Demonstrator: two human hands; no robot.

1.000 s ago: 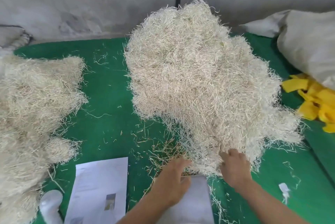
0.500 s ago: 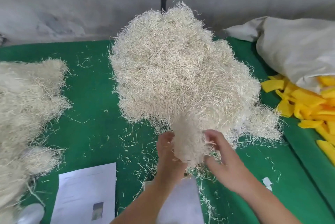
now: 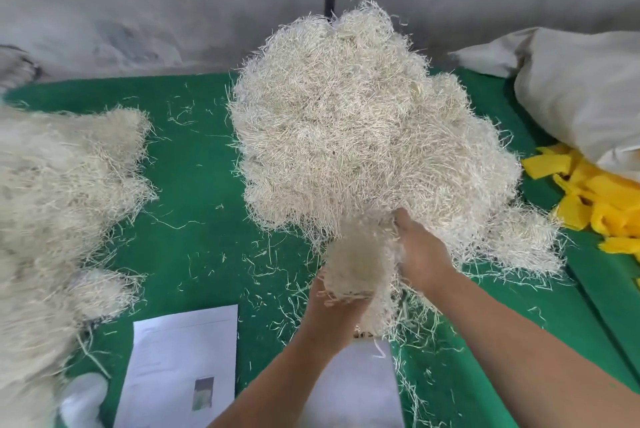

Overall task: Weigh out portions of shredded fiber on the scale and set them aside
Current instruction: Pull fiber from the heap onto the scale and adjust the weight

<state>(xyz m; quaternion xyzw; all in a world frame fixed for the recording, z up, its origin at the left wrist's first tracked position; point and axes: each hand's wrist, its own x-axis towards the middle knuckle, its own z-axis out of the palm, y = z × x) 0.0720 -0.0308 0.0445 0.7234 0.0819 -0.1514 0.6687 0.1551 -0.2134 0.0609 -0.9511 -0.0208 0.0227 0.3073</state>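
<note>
Here a big fiber pile [image 3: 363, 137] sits mid-table on the green cloth [image 3: 194, 178], and both hands work at its near edge. The left hand [image 3: 334, 310] holds a tuft [image 3: 356, 265] from below; the strands hide its fingers, so how they curl cannot be seen, though the tuft plainly rests in its grasp. The right hand [image 3: 420, 251] presses against the tuft's right side with its fingers buried in the pile, and whether they clutch strands cannot be told. A second pile [image 3: 59, 213] lies at the left, blurred and cut by the frame edge. Below the hands lies a white surface [image 3: 353, 389], mostly covered by the forearms; what it is stays unclear. A printed sheet [image 3: 180, 362] lies beside it. Yellow strips [image 3: 595, 199] spill from under a pale sack [image 3: 581, 88], both cut off at the right.
</note>
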